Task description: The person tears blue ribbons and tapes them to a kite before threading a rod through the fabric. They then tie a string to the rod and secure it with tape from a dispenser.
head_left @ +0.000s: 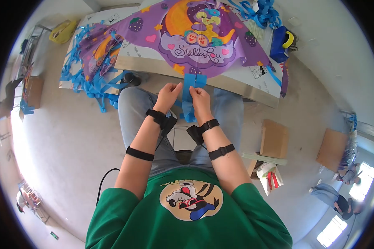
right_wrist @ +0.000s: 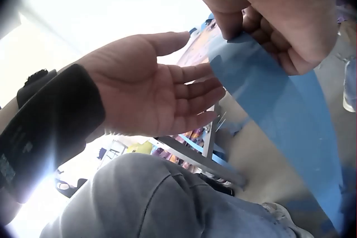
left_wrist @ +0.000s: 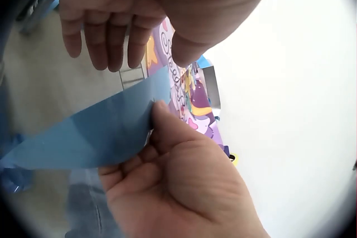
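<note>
A blue strip point(head_left: 188, 108) hangs from the lower tip of a purple printed sheet point(head_left: 153, 31), where a blue crosspiece point(head_left: 200, 80) lies. The right hand point(head_left: 200, 99) pinches the strip between thumb and curled fingers; the right wrist view shows this hand point(right_wrist: 279, 20) at the top with the strip point(right_wrist: 279, 104) running down. Beside the strip's left edge is the left hand point(head_left: 168, 96), its fingers loosely extended and holding nothing, as the left hand point(right_wrist: 150, 87) in the right wrist view also shows.
The sheet lies over a table with a pale edge point(head_left: 141, 68). A heap of blue strips point(head_left: 97, 85) with printed sheets is at the left. A blue tape dispenser point(head_left: 279, 43) and a blue bundle point(head_left: 264, 14) lie at the right. Cardboard point(head_left: 274, 139) stands near the right leg.
</note>
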Motion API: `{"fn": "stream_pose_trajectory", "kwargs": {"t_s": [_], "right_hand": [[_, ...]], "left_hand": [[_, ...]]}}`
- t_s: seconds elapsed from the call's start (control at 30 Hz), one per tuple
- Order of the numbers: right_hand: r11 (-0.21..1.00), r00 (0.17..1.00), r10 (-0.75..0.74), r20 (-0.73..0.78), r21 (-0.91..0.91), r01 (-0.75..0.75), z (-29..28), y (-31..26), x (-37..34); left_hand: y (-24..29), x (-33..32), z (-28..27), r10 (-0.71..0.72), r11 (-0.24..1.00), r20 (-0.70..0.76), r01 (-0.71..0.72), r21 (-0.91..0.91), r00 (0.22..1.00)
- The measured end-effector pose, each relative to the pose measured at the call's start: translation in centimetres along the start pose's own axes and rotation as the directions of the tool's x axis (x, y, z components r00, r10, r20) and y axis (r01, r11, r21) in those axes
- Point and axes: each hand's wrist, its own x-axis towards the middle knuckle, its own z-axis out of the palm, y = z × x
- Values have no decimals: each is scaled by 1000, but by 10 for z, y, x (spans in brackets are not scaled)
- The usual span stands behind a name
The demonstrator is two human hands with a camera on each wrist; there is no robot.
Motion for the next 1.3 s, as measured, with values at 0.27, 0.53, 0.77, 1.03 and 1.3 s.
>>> {"fn": "stream_pose_trajectory", "kwargs": {"t_s": [0.27, 0.53, 0.77, 1.03, 1.3], "right_hand": [[1000, 1000, 19, 17, -16, -19, 8, 9, 16], [1000, 999, -4, -34, 30, 5, 10, 22, 23], [1000, 999, -17, -38, -3, 17, 13, 29, 27], [1000, 998, -7, -60, 2, 7, 15, 31, 24], [1000, 998, 16, -68, 14, -15, 15, 25, 21]], "left_hand": [[-1, 34, 17, -166, 981, 101, 175, -84, 981], [-1, 40, 29, -246, 953, 99, 260, -159, 964], [-10, 45, 34, -255, 932, 74, 265, -247, 964], [-7, 43, 36, -275, 923, 71, 284, -259, 959], [-19, 48, 40, -248, 926, 29, 246, -286, 968]]}}
